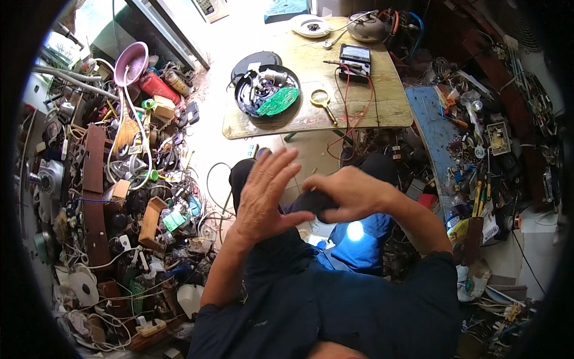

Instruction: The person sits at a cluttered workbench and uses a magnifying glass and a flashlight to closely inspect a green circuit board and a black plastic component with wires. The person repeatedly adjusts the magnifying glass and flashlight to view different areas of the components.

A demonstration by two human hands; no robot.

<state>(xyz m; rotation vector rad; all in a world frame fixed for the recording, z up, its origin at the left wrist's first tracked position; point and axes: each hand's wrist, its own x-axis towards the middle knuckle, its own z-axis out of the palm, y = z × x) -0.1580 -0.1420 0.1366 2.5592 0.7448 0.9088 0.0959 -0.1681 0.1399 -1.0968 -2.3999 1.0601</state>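
Observation:
My left hand (266, 197) is raised above my lap, its fingers stretched out and its thumb pointing toward my right hand. My right hand (354, 192) has its fingers wrapped round a short black rounded object (318, 202), slightly blurred; its kind does not show. A bright round spot of light falls on the blue cloth (363, 251) over my lap. Beyond my hands, on a wooden table (263, 127), lies an opened round black appliance (244, 99) with a green circuit board (278, 102) and wiring inside. A yellow-rimmed magnifying glass (323, 103) lies beside it.
A black multimeter (355, 60) with red and black leads stands on the table, near a white plate (310, 26) and a metal pot (367, 27). Heaped parts and cables flank me on the left, with a pink basin (132, 60). A blue board (426, 122) holds small parts at right.

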